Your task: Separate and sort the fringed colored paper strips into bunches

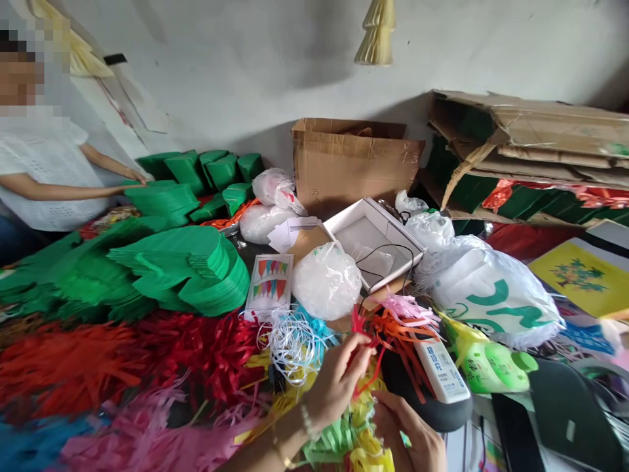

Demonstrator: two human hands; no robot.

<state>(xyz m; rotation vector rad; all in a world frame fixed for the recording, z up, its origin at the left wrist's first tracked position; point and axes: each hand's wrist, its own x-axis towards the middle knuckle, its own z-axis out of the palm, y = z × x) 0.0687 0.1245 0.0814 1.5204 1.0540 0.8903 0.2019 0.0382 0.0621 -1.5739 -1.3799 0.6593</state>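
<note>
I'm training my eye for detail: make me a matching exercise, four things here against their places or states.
1. red papery tassel
2. thin white cord
3. light-green plastic bottle
4. pale-yellow pleated paper ornament

A. high before the grey wall
B. beside the white oblong box
C. pinched in the left hand
D. lying in loose loops

Pairs: 1-C, 2-D, 3-B, 4-A

Paper strip [358, 320]: red. Fringed streamers [332, 440]: light green and yellow. Tassel heap [73, 364]: orange-red, dark red, pink, blue by section. Paper stacks [177, 262]: solid green. Ribbon coil [291, 346]: white. Card [269, 280]: white, printed with rows of multicoloured pennants. Plastic bag [496, 288]: white, green print. Bottle [501, 368]: light green. Picture [584, 270]: yellow ground, multicoloured tree. Cardboard box [351, 169]: plain brown. Wall [246, 52]: greyish white.
</note>
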